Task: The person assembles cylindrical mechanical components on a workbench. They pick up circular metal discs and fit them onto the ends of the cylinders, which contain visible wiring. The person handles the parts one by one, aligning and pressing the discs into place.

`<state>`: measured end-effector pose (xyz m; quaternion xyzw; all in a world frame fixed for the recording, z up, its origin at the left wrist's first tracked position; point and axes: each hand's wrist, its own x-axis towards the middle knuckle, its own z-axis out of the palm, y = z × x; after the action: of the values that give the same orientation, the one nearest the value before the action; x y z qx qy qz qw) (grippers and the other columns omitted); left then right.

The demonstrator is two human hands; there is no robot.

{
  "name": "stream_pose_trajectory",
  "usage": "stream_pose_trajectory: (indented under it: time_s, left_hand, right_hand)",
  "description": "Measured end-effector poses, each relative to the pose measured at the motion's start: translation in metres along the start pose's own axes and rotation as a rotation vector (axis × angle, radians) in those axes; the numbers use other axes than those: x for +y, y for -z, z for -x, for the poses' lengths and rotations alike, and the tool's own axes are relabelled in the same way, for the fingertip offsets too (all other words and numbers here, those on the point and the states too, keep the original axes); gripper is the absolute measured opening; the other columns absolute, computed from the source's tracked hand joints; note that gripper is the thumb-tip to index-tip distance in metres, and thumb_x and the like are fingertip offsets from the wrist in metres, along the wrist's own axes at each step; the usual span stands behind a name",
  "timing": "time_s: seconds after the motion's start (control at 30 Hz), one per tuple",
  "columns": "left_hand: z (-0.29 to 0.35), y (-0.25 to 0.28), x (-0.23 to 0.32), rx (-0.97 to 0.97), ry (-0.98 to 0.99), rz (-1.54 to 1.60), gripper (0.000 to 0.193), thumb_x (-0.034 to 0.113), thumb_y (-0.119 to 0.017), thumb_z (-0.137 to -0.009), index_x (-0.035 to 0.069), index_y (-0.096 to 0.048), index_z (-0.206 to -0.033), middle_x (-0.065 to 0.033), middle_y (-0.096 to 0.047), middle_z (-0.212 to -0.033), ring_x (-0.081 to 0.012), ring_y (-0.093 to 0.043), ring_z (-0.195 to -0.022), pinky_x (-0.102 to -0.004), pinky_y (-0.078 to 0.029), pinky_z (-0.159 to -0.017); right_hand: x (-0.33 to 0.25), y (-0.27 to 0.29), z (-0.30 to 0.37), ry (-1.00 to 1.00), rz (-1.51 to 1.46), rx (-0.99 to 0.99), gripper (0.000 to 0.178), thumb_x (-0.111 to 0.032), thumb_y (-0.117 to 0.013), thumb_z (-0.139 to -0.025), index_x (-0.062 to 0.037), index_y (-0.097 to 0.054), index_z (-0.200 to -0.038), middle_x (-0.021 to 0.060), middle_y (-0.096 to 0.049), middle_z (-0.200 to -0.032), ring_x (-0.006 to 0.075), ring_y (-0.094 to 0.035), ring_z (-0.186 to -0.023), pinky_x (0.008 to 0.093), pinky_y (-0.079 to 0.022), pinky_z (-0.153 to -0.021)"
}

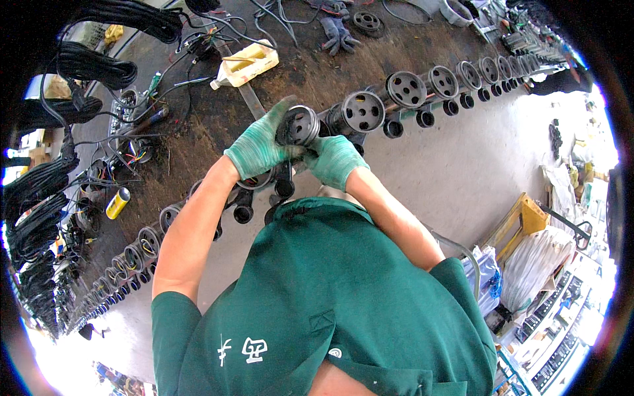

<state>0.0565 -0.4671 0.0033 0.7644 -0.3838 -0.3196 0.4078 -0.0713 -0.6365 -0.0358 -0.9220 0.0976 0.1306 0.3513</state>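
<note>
Both gloved hands closed on one black pump housing [298, 125] at the bench edge, left hand [259, 146] wrapped over its near-left side, right hand [333, 160] gripping just below-right, next housing [362, 112] in the row immediately right of the grip, yellow can [118, 202] well left.

I see a black cylindrical pump housing [298, 125], round perforated face up toward me, lifted just above the bench's row of matching units.
</note>
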Motion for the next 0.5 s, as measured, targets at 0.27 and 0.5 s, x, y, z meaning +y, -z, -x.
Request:
stream_pose_trajectory:
  time_s: [0.27,0.5]
  left_hand:
    - [0.0,0.001,-0.005,-0.011,-0.04,-0.046,0.115,0.028,-0.094,-0.074,0.014,-0.024,-0.165,-0.0176,-0.06,-0.146,-0.0277,-0.059,-0.134,-0.041,-0.047,-0.114]
    - [0.001,-0.005,-0.016,0.018,-0.087,-0.062,0.115,0.03,-0.095,-0.072,0.009,-0.028,-0.163,-0.0192,-0.056,-0.148,-0.029,-0.057,-0.136,-0.0397,-0.045,-0.117]
  right_hand:
    - [0.015,-0.004,0.027,0.185,-0.107,0.175,0.023,-0.016,-0.068,-0.094,-0.009,-0.075,-0.115,0.0208,-0.073,-0.087,0.0399,-0.071,-0.078,0.0429,-0.057,-0.068]
    - [0.025,-0.017,0.029,0.11,-0.173,0.194,0.025,-0.02,-0.068,-0.093,-0.0117,-0.073,-0.116,0.0216,-0.072,-0.091,0.0419,-0.071,-0.084,0.0488,-0.057,-0.069]
